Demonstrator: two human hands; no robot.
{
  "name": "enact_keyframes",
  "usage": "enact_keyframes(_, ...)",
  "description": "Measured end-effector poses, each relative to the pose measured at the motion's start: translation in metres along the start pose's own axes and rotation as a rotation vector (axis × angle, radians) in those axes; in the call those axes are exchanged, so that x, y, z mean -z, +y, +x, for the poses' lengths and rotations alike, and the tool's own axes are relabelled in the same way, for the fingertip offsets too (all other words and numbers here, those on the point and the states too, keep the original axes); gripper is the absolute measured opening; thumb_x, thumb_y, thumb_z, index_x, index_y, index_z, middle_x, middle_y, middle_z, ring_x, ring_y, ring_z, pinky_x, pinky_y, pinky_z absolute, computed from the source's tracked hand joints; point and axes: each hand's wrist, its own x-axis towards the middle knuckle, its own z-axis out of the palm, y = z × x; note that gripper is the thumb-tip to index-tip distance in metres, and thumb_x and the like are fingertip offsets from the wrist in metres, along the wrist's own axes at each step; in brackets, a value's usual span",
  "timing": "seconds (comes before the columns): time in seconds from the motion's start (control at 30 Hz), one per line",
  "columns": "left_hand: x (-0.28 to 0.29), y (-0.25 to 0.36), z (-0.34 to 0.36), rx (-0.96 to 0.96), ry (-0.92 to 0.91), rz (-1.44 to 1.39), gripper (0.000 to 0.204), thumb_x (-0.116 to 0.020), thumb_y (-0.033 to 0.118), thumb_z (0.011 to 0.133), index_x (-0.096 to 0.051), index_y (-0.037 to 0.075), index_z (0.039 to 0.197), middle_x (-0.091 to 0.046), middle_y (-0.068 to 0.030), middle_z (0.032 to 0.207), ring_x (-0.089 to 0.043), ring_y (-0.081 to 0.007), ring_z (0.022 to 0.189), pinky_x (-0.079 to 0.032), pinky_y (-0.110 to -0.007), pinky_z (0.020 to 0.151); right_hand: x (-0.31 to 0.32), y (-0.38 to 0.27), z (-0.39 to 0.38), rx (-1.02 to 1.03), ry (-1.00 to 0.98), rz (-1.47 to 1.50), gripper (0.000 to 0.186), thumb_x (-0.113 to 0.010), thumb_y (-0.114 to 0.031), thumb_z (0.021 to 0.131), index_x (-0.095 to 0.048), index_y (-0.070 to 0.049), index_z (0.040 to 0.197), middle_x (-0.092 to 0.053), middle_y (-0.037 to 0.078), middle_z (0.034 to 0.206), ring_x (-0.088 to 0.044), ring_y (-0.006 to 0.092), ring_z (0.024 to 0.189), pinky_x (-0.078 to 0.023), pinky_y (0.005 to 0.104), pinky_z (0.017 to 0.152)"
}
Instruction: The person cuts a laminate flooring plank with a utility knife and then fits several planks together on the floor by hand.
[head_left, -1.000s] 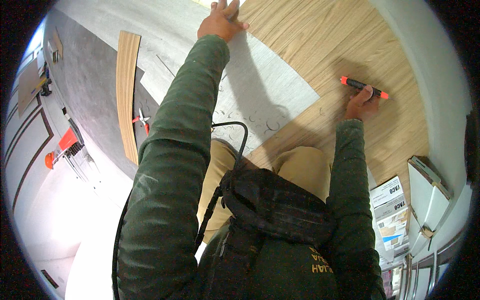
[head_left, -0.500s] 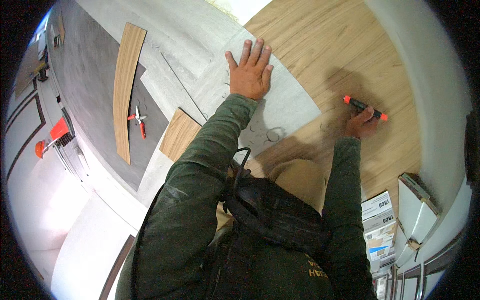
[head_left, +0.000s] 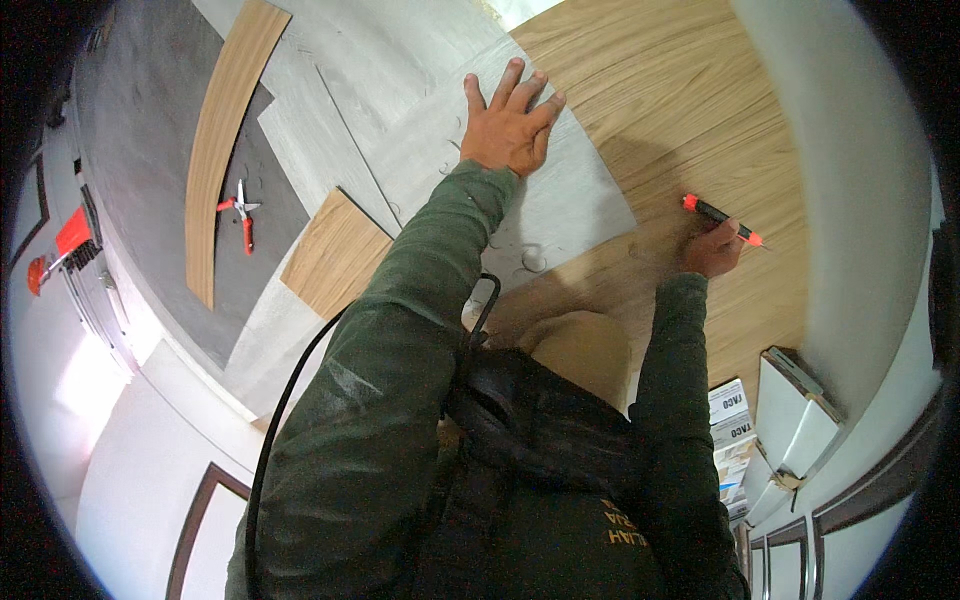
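My left hand (head_left: 510, 130) lies with fingers spread on a pale grey piece of flooring (head_left: 570, 190) beside wood-look planks (head_left: 650, 70). My right hand (head_left: 712, 250) grips a slim black tool with orange ends (head_left: 712, 210), which has a thin point at its right end, just above the wood-look surface. To the left, a long wood-look strip (head_left: 225, 130) lies on dark grey floor (head_left: 130, 130), beside red-handled snips (head_left: 241, 210). A square-cut wood-look piece (head_left: 330, 255) rests left of my left forearm. Dark curved scraps or marks dot the grey piece.
Pale walls (head_left: 850, 200) curve along the right side. Stacked flat cartons (head_left: 730, 410) and a white board-like object (head_left: 790, 420) stand at lower right. At far left are a red item (head_left: 72, 230) and a framed white panel (head_left: 205, 520). My knee (head_left: 580, 355) is below my hands.
My left hand has come back from the top edge and spread out on the grey piece. My right hand, still gripping the tool, has moved lower in the view. The view has shifted.
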Motion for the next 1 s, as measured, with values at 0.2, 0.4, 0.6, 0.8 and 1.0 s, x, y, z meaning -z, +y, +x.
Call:
enact_keyframes(0.2, 0.0, 0.006, 0.007, 0.18, 0.081, -0.116, 0.042, -0.052, 0.028, 0.093, -0.054, 0.016, 0.133, -0.044, -0.0083, 0.147, -0.03, -0.0334, 0.144, -0.019, -0.064, 0.113, 0.016, -0.003, 0.007, -0.187, -0.228, 0.178, 0.044, -0.051, -0.037, 0.099, -0.061, -0.003, 0.074, -0.056, 0.003, 0.056, -0.053, 0.0152, 0.046, -0.042, 0.031, 0.045)
enact_keyframes(0.4, 0.001, 0.004, 0.005, 0.23, 0.06, -0.059, 0.053, -0.046, 0.035, 0.096, -0.042, 0.015, 0.145, -0.034, -0.0049, 0.156, -0.025, -0.0327, 0.146, -0.017, -0.057, 0.117, 0.039, -0.075, -0.082, -0.003, -0.81, -0.164, 0.042, -0.064, -0.038, 0.092, -0.063, 0.001, 0.077, -0.059, 0.009, 0.058, -0.056, 0.0188, 0.05, -0.045, 0.037, 0.05)
enact_keyframes(0.6, -0.001, 0.005, 0.008, 0.221, 0.038, -0.072, 0.051, -0.043, 0.032, 0.098, -0.041, 0.017, 0.146, -0.03, 0.0, 0.158, -0.022, -0.0314, 0.147, -0.015, -0.058, 0.118, 0.044, -0.111, -0.096, 0.296, -1.035, -0.461, 0.057, -0.062, -0.053, 0.087, -0.065, 0.003, 0.077, -0.061, 0.023, 0.065, -0.06, 0.0394, 0.06, -0.047, 0.049, 0.061)
enact_keyframes(0.8, 0.005, 0.004, 0.011, 0.222, -0.014, -0.053, 0.048, -0.047, 0.032, 0.097, -0.044, 0.016, 0.143, -0.033, -0.0017, 0.156, -0.022, -0.031, 0.147, -0.016, -0.059, 0.117, -0.002, -0.166, -0.003, 0.176, -1.196, -0.569, 0.044, -0.059, -0.041, 0.092, -0.066, 0.0, 0.103, -0.066, 0.025, 0.099, -0.064, 0.0427, 0.089, -0.051, 0.0504, 0.076)
enact_keyframes(1.0, 0.008, 0.001, 0.006, 0.289, -0.034, -0.155, 0.046, -0.055, 0.027, 0.094, -0.047, 0.014, 0.138, -0.035, -0.005, 0.154, -0.024, -0.031, 0.147, -0.018, -0.057, 0.117, -0.102, -0.301, 0.073, 0.86, -0.264, 0.09, 0.053, -0.057, -0.035, 0.095, -0.051, 0.005, 0.129, -0.051, 0.028, 0.133, -0.045, 0.0442, 0.126, -0.034, 0.0516, 0.106)
